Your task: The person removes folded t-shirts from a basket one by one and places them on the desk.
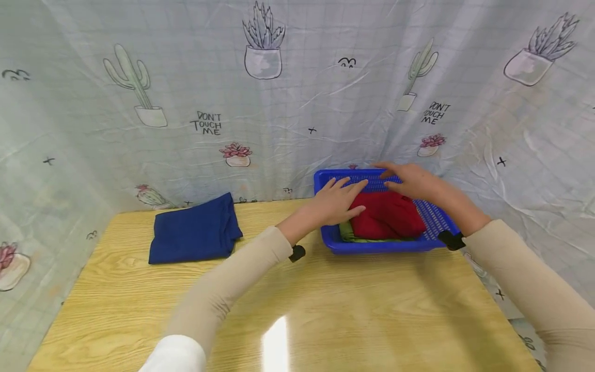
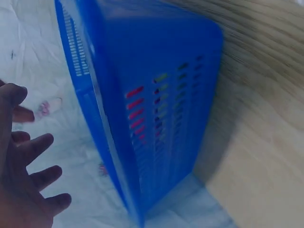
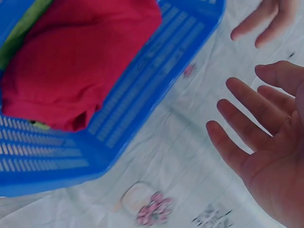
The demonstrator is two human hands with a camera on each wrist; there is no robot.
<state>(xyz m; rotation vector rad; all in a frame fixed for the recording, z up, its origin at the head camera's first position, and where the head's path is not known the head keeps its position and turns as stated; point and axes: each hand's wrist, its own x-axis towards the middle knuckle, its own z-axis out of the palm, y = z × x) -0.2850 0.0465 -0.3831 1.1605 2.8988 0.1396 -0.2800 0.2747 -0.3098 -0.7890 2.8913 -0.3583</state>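
Note:
Both hands hover over a blue plastic basket (image 1: 386, 247) with slotted sides. Inside it lies a red folded cloth (image 1: 388, 217) on top of a green cloth (image 1: 346, 231). My left hand (image 1: 335, 202) is above the basket's left side, fingers spread, holding nothing. Over the back right part, my right hand (image 1: 411, 181) has its fingers extended and is empty as well. In the right wrist view, the right hand (image 3: 270, 128) shows loose fingers apart from the basket rim, with fingertips of the other hand (image 3: 266, 19) near it.
A folded dark blue cloth (image 1: 195, 230) lies at the back left of the wooden table (image 1: 279, 289). A pale curtain (image 1: 288, 103) with cactus drawings hangs behind the table and along its sides, close behind the basket.

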